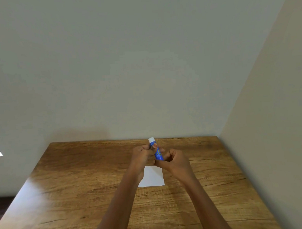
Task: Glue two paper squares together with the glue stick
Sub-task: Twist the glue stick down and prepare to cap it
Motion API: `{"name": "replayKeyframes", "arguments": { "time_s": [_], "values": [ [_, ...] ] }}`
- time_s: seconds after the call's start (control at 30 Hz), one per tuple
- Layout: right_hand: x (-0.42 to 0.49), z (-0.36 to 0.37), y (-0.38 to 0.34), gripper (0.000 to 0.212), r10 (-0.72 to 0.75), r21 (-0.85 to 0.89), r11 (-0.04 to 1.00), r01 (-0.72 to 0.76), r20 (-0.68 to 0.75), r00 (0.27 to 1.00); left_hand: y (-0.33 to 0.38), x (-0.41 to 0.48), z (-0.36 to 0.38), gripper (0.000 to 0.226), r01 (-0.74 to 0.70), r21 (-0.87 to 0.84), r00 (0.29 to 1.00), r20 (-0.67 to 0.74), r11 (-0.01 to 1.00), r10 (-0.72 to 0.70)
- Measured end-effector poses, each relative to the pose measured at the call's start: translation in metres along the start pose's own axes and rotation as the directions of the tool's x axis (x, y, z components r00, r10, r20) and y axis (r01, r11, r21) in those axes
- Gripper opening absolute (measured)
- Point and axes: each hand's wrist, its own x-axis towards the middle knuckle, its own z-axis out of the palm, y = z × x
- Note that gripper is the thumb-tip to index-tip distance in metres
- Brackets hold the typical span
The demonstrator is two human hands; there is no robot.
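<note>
A blue glue stick [157, 153] with a white end pointing up and away is held above the table, tilted a little left. My left hand [143, 156] grips its upper part near the white end. My right hand [174, 159] is closed around its lower end. Below my hands a white paper square [153, 177] lies flat on the wooden table [80, 189], partly hidden by my left wrist. I cannot tell whether it is one sheet or two stacked.
The table's far edge meets a plain wall just behind my hands. A second wall runs along the table's right side. The left table edge drops to a dark floor [0, 205].
</note>
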Motion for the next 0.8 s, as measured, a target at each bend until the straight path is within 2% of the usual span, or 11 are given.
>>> {"name": "replayKeyframes", "arguments": {
  "time_s": [0.17, 0.27, 0.43, 0.53, 0.6, 0.73, 0.8],
  "values": [
    [0.002, -0.009, -0.005, 0.036, 0.055, 0.071, 0.995, -0.075, 0.254, 0.966, 0.003, 0.001, -0.006, 0.016, -0.027, 0.001, 1.0, 0.004, 1.0, 0.027],
    [0.002, -0.007, -0.005, 0.038, 0.036, 0.117, 0.99, -0.076, 0.313, 0.949, 0.005, 0.002, -0.006, 0.017, -0.032, 0.004, 0.999, 0.007, 0.999, 0.032],
    [0.004, -0.004, -0.007, 0.023, -0.002, 0.146, 0.989, -0.014, 0.11, 0.994, 0.008, 0.005, -0.005, 0.017, -0.043, -0.024, 0.999, 0.002, 0.999, 0.043],
    [0.006, 0.002, -0.009, 0.027, -0.045, 0.051, 0.998, 0.047, -0.044, 0.998, 0.007, 0.007, -0.002, 0.02, -0.031, -0.039, 1.0, 0.003, 0.999, 0.031],
    [0.008, 0.003, -0.011, 0.029, -0.058, -0.007, 0.998, 0.057, -0.061, 0.996, 0.008, 0.009, 0.001, 0.019, -0.017, -0.071, 1.0, 0.019, 0.997, 0.018],
    [0.009, -0.009, -0.022, 0.028, -0.017, 0.125, 0.992, -0.006, 0.18, 0.984, 0.018, 0.013, 0.001, 0.019, -0.018, -0.1, 0.999, 0.036, 0.995, 0.021],
    [0.012, -0.016, -0.027, 0.033, 0.02, 0.166, 0.984, -0.063, 0.25, 0.968, 0.023, 0.016, 0.0, 0.016, -0.025, -0.106, 0.999, 0.025, 0.994, 0.028]
  ]
}}
